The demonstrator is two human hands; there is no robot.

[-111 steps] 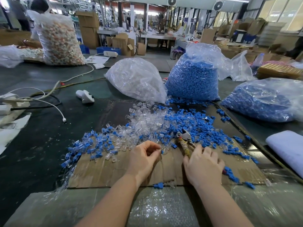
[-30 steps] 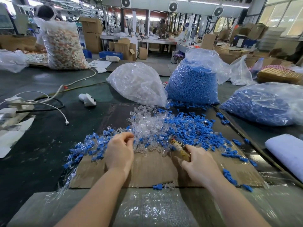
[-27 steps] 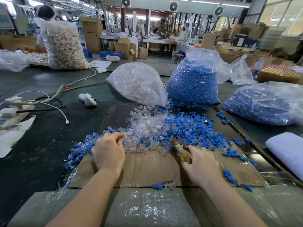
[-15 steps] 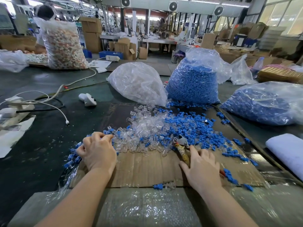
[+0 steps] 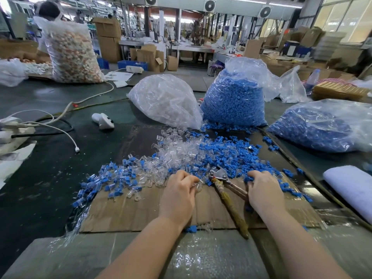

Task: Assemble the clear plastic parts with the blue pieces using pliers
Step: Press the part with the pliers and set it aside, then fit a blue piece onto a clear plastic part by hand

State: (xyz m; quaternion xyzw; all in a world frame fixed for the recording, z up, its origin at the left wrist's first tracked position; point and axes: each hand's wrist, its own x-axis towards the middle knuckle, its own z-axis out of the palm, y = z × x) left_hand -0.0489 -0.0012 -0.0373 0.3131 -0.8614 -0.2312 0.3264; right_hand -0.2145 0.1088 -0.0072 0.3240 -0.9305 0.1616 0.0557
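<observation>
The rust-handled metal pliers (image 5: 227,190) are lying on the brown cardboard sheet (image 5: 124,214) between both hands, head toward the pile, handles running back toward the person, nearer the right hand (image 5: 263,190), whose curled fingers are gathering small blue plastic pieces (image 5: 227,156) just beside them, while the left hand (image 5: 179,194) is pinching a small clear plastic part (image 5: 198,186).

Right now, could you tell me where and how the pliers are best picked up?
Grip the pliers by the two handles, with the right hand coming from the right. They lie flat on the cardboard, head among the blue pieces, handles splayed toward the person.
</observation>
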